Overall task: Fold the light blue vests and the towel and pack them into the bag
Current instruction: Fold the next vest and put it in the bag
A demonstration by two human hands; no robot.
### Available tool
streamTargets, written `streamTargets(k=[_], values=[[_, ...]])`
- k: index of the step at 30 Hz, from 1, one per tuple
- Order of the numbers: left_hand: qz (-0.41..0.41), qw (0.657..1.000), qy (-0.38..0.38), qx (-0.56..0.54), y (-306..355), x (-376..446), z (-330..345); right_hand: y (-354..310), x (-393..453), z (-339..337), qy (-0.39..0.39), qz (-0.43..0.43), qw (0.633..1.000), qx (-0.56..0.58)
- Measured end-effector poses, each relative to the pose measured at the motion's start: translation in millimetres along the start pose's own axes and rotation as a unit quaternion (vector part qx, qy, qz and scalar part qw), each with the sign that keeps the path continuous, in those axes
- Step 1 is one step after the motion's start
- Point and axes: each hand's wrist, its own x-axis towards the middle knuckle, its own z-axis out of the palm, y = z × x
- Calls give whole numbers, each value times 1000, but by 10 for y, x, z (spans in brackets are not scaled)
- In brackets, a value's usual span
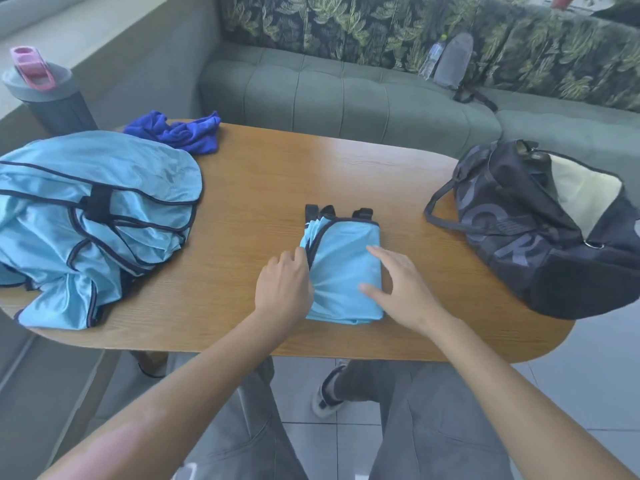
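Folded light blue vest (341,271) sits mid-counter (263,174), near front edge, dark straps pointing away. Left hand (282,289) at its left edge, fingers (298,256) curled and pinching the layered hem; right hand (401,285) lies flat on top, fingers straight, pressing. Fabric looks thin, slick, v. light & floppy, so prob. slides and springs open if let go. Best taken by both long edges w/ palm underneath, keeping layers squeezed. Unfolded vest pile (90,220) at left, crumpled dark blue towel (180,131) behind it, both untouched. Bag (540,230) at right, unzipped, pale lining showing. Large grey lettering on bag side, only partly legible: "K" plus round letters, can't read the word.
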Motion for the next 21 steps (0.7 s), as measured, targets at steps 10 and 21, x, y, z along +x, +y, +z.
streamTargets(k=[10,21], values=[[288,954,-84,21,21,454,250,-100,-432,643,96,62,993,44],[196,970,-98,103,-139,439,330,24,-315,695,192,14,972,-131]])
